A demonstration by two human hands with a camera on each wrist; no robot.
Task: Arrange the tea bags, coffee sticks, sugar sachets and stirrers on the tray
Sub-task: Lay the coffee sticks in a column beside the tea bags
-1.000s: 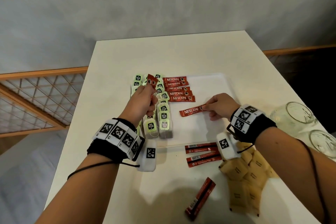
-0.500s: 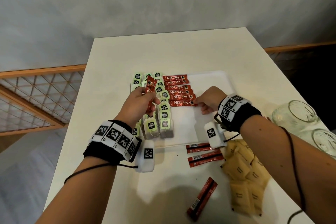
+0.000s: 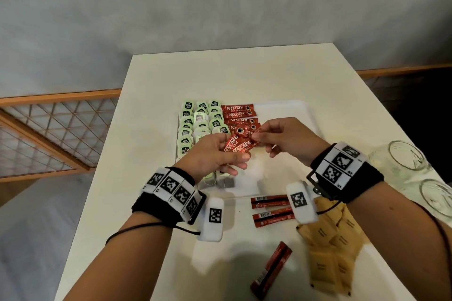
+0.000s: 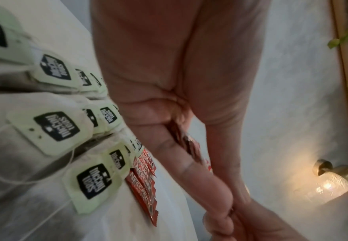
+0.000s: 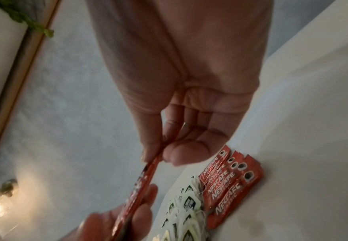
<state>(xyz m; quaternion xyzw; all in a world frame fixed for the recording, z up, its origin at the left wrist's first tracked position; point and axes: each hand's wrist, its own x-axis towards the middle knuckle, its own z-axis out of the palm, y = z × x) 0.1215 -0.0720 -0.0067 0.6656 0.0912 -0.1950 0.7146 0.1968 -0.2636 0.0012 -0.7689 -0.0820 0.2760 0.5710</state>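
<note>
Two coffee sticks (image 3: 238, 143) sit fanned in my left hand (image 3: 215, 156) above the tray (image 3: 288, 110); my right hand (image 3: 283, 139) pinches the end of one, beside the tea bags (image 3: 195, 120).

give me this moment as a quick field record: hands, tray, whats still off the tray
left hand: holds a few coffee sticks
right hand: pinches the far end of one held stick
tray: tea bags in rows, coffee stick row beside them
off tray: three coffee sticks, sugar sachets
stirrers: none visible
</note>
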